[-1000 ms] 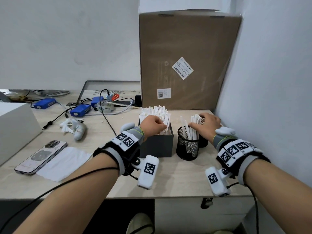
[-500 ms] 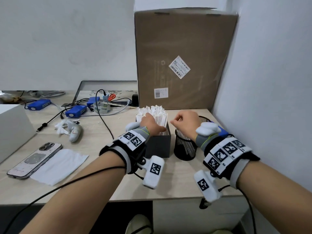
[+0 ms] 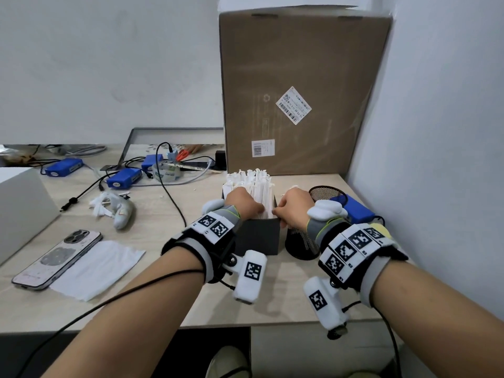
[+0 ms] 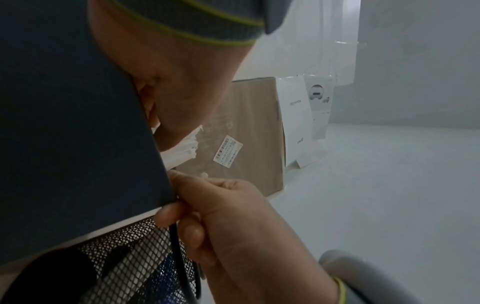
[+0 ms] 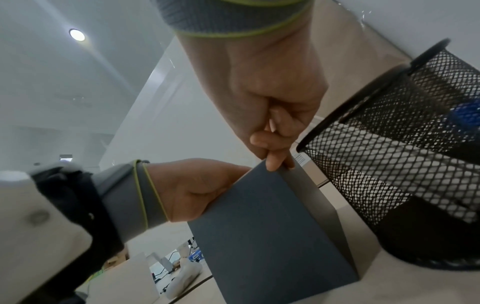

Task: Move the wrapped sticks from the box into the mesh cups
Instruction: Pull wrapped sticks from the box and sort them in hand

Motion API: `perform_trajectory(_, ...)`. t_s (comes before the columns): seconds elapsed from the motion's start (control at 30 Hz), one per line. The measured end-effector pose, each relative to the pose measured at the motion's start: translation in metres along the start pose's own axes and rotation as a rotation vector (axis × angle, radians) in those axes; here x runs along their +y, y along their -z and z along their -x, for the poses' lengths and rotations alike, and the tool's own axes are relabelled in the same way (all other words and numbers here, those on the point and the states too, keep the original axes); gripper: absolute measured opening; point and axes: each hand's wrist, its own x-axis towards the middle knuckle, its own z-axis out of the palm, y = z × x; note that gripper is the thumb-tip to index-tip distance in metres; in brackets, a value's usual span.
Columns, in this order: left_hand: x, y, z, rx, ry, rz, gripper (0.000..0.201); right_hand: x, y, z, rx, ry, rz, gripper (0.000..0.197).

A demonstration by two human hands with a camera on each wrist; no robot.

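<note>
A dark box (image 3: 257, 237) packed with white wrapped sticks (image 3: 259, 184) stands on the desk. My left hand (image 3: 242, 204) reaches over its near rim, fingers curled down among the sticks; the fingertips are hidden. My right hand (image 3: 293, 210) is curled at the box's near right corner, and in the right wrist view its thumb and forefinger (image 5: 275, 164) pinch that corner. The near mesh cup (image 3: 301, 245) stands right of the box under my right wrist, with sticks showing through its mesh (image 5: 384, 164). The far mesh cup (image 3: 326, 192) stands behind it.
A tall cardboard carton (image 3: 300, 91) stands right behind the box, and the wall (image 3: 436, 159) closes the right side. A blue device (image 3: 356, 211) lies beside the cups. To the left are cables (image 3: 169, 197), a phone (image 3: 57, 257), a tissue (image 3: 98, 268) and a white box (image 3: 21, 205).
My right hand has left the near mesh cup and moved left to the box's near right corner. My left hand has stayed at the box.
</note>
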Motion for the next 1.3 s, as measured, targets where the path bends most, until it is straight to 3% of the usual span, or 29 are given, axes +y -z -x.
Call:
perform_trajectory(0.2,0.004,-0.003,0.005,0.016,-0.042,-0.076,0.051,0.002,0.001,-0.001,-0.031,0.011,-0.014,0.031)
perform_trajectory(0.33,0.006,-0.002,0.007,0.035,-0.011,-0.085,0.033,0.005,-0.002,-0.002,-0.017,0.023,-0.047,0.037)
perform_trajectory(0.5,0.001,0.003,0.010,0.032,0.008,0.076,0.018,0.005,-0.004,0.000,-0.008,0.013,-0.073,0.034)
perform_trajectory(0.73,-0.002,0.004,0.011,-0.048,-0.015,0.379,0.046,0.007,-0.006,0.000,0.013,0.010,-0.095,0.039)
perform_trajectory(1.1,-0.002,0.006,0.014,-0.077,-0.011,0.385,0.025,0.007,-0.009,0.000,0.018,0.007,-0.117,0.039)
perform_trajectory(1.3,-0.003,0.006,0.011,-0.110,0.001,0.381,0.041,0.008,-0.010,-0.002,0.016,0.016,-0.105,0.042)
